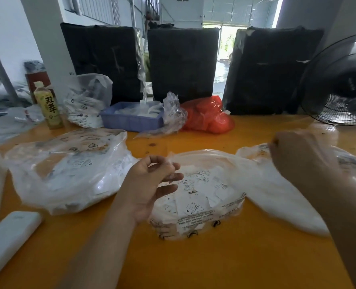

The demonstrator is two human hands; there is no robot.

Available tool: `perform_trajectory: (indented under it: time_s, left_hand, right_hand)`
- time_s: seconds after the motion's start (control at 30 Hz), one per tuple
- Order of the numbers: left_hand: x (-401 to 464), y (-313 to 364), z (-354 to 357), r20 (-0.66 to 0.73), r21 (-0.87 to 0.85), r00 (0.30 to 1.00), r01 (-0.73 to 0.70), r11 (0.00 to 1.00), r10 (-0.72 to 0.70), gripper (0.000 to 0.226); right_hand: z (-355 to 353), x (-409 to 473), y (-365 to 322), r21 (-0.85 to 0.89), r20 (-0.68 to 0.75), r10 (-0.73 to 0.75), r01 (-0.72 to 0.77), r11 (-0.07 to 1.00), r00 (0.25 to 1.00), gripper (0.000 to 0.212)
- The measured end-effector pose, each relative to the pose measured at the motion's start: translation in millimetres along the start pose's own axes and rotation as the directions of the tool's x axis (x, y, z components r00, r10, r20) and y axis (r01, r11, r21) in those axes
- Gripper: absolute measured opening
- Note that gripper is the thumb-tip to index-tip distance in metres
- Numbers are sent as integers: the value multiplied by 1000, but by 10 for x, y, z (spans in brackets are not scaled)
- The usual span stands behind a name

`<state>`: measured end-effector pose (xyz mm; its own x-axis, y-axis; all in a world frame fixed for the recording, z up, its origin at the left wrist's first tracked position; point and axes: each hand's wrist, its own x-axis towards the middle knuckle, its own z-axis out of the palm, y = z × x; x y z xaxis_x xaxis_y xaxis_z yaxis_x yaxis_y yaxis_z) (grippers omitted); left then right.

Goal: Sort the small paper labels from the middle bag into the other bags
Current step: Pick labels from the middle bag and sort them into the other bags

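Note:
The middle bag point(212, 207), clear plastic full of small white printed paper labels point(196, 197), lies on the orange table in front of me. My left hand point(152, 184) is at the bag's left rim, thumb and curled fingers around the thin plastic edge. The left bag point(64, 174) is a bulky clear bag holding white labels. The right bag point(277, 195) is whitish and lies flat. My right hand point(298, 161) hovers over the right bag's far end, blurred, back towards me with fingers curled. What it holds is hidden.
A white remote-like device point(8, 236) lies at the near left. Behind the bags stand a tea bottle point(49, 105), a blue tray point(131, 117), a red bag point(210, 115), crumpled clear bags, black wrapped bundles point(183, 61) and a fan point(339, 84) at the right.

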<state>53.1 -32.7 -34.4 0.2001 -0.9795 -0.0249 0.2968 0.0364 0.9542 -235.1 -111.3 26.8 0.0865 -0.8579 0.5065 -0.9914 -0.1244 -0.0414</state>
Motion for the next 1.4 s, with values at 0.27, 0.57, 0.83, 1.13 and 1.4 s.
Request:
perform_trajectory:
  time_s: [0.27,0.57,0.83,1.13,1.4]
  left_hand:
    - [11,-45,29,-19,76,1000,-16,997,17,17]
    - [-9,-80,77,16,-87,1000,11,996,-10,18]
    - [-6,-98,111,31,-191,999,33,981,-28,26]
    - [-48,-158,162,41,-83,999,0,997,3,30]
    - [-64,-206,210,70,-34,998,8,999,-6,20]
  right_hand:
    - [399,-493,-1130,362,434,-557,429,828,708,16]
    - [540,-449,-1115,377,526,-434,257,890,732,17]
    - [401,-572,-908,530,40,-227,172,831,973,10]
    - [442,-763,-687,890,213,9,-198,410,977,32]
    - [453,-785,-683,941,250,17,-247,231,968,9]
